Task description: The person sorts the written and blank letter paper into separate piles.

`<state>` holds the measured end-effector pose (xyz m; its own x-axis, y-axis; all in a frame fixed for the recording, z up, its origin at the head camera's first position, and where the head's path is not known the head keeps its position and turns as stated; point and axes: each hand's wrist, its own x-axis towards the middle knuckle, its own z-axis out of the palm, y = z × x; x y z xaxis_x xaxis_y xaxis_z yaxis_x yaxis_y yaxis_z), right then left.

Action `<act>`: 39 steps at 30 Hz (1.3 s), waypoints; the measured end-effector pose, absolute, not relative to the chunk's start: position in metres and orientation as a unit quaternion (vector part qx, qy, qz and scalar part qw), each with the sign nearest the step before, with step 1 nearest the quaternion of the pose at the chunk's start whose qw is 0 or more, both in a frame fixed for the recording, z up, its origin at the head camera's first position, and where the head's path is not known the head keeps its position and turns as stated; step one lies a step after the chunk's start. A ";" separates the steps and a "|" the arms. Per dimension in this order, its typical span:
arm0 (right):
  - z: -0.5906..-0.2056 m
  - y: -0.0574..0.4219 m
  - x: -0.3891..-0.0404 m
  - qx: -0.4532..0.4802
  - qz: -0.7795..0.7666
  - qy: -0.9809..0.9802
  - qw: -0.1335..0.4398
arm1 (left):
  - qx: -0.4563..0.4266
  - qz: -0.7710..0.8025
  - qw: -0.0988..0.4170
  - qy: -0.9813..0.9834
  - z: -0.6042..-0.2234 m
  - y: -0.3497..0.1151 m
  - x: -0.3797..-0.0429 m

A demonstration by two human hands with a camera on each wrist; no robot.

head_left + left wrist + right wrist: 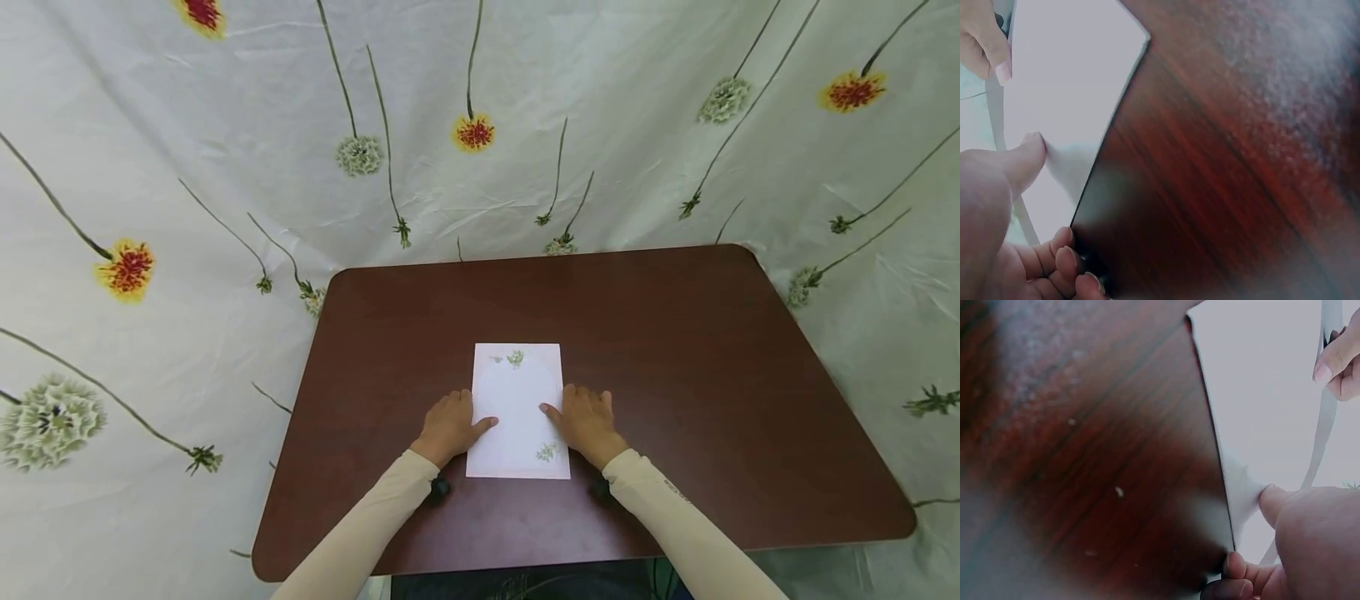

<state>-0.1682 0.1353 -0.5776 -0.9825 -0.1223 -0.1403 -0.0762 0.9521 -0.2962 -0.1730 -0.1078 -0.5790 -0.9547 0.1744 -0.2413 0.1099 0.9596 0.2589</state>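
A white rectangular sheet of paper (517,408) with small green flower prints is near the front middle of the brown table, its long sides pointing away from me. My left hand (450,429) grips its left edge, and my right hand (588,423) grips the opposite edge. In the left wrist view, the left thumb (1025,159) lies on the paper's upper face while the other fingertips (1066,259) curl at its edge. The right wrist view shows the same hold, with the right thumb (1279,503) on top and fingertips (1235,565) at the edge.
The brown wooden table (675,375) has rounded corners and extends well past the paper on both sides. A pale flower-printed cloth (247,108) hangs behind and around it. Dark wrist devices (438,490) sit under the cream sleeves (375,517).
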 end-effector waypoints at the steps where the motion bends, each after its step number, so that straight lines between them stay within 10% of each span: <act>1: -0.578 0.135 -0.168 -0.055 -0.142 0.985 0.078 | 0.076 0.120 0.128 0.982 -0.579 -0.108 -0.173; 39: -0.579 0.126 -0.169 -0.006 -0.148 0.985 0.087 | 0.099 0.205 0.091 0.970 -0.585 -0.107 -0.168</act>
